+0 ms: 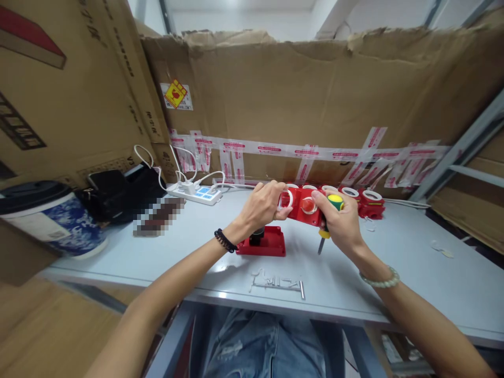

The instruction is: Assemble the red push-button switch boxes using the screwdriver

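Both hands hold a red plastic cover [303, 212] above the table. My left hand [263, 206] is closed on its left end, around a white ring [289, 198]. My right hand [343, 223] grips the cover's right end, beside a round red part in a second ring. That same hand also holds a screwdriver [336, 202] with a yellow and green handle, its shaft pointing down. Below my left wrist, a shallow red box base [271, 242] lies on the table, a black part standing in it. Several screws [275, 282] and a thin metal rod lie near the front edge.
Several red housings with white rings [371, 203] line the back of the table [413, 273]. At the left are a power strip [200, 194] with white cables, a black case and a large patterned cup [51, 218]. Cardboard walls [275, 94] enclose the back and left.
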`<state>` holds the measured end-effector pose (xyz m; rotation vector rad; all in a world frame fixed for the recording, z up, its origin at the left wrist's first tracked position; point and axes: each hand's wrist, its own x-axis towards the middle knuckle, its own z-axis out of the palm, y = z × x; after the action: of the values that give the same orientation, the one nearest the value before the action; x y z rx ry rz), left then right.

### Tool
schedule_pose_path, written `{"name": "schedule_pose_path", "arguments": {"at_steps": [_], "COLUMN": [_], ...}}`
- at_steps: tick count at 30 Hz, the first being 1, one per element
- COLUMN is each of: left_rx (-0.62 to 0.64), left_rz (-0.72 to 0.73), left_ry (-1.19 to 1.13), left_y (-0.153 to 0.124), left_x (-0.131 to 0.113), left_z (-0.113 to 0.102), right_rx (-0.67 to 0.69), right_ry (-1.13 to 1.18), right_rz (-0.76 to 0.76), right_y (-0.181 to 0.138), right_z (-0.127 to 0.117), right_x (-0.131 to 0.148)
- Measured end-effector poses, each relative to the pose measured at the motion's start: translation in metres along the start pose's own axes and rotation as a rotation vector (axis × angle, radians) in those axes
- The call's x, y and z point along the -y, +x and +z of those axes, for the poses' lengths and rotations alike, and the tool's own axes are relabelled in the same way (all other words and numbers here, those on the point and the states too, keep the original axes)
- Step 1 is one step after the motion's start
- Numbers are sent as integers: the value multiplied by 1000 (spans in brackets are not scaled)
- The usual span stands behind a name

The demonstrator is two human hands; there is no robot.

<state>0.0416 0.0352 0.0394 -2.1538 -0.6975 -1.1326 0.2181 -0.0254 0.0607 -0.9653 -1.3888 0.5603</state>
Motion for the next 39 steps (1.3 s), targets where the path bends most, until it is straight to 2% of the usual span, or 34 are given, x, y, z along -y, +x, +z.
{"name": "schedule_pose_path", "arguments": {"at_steps": [3,6,8,13,19,22,24,26,31,32,34,37,38,39], "left_rx": [-28,-46,-52,-61,-36,-58,-68,-71,-96,-46,135,401,413,372], "left_rz": [-72,-98,-94,27,-49,-172,-300,-449,-830,-914,-1058,-1123,-1106,-1076], "left_ry": [-37,-57,-37,25,-98,-212,-325,-478,-897,-1008,-1228,-1376,-1351,-1284], "left_y": [-6,-5,0,11,5,2,2,3,3,2,1,-2,-3,-4], "left_x": [-3,-4,-3,3,7,3,-1,-7,-15,-13,-8,-1,-1,-2], "left_z": [1,-1,-4,-14,-13,-12,-12,-14,-13,-12,-12,-15,-17,-20], "right_rx": [-31,-51,-72,-88,-93,-103,-95,-60,-33,-22,22,85,89,82], "right_ry": [-84,-85,-61,-68,-133,-200,-268,-372,-700,-729,-744,-728,-714,-696], "right_rz": [-98,-123,-115,-121,-202,-257,-356,-527,-1093,-1185,-1323,-1379,-1359,-1329], "right_y": [-6,-11,-11,-11,-15,-18,-20,-20,-17,-15,-13,-11,-10,-10], "right_z": [5,7,7,7,18,23,26,28,27,26,21,15,13,12], "right_x": [0,2,6,22,21,21,21,19,-1,-5,-13,-19,-20,-20]}}
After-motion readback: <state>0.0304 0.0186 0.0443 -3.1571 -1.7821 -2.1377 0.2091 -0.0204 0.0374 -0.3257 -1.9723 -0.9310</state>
